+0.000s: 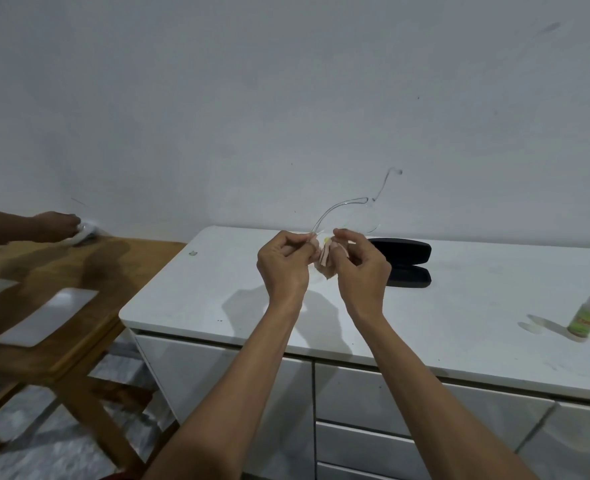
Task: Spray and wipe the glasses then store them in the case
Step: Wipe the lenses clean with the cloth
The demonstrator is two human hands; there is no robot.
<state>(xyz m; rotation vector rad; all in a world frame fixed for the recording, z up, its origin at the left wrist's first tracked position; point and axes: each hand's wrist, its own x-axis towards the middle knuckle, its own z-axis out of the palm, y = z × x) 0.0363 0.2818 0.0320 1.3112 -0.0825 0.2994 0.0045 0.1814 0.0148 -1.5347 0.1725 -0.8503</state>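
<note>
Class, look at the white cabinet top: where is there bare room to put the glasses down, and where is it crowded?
On the cabinet top, the left end is bare, as is the stretch between the black case and the spray bottle. It is crowded mid-top, where both hands work in front of the case.

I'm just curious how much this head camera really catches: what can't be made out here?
- Glasses: clear frame nearly vanishes against the wall; lower part is hidden by both hands.
- Cloth: mostly covered by the right hand and left hand.
- Spray bottle label: too small and blurred.
- Case: interior not visible.
</note>
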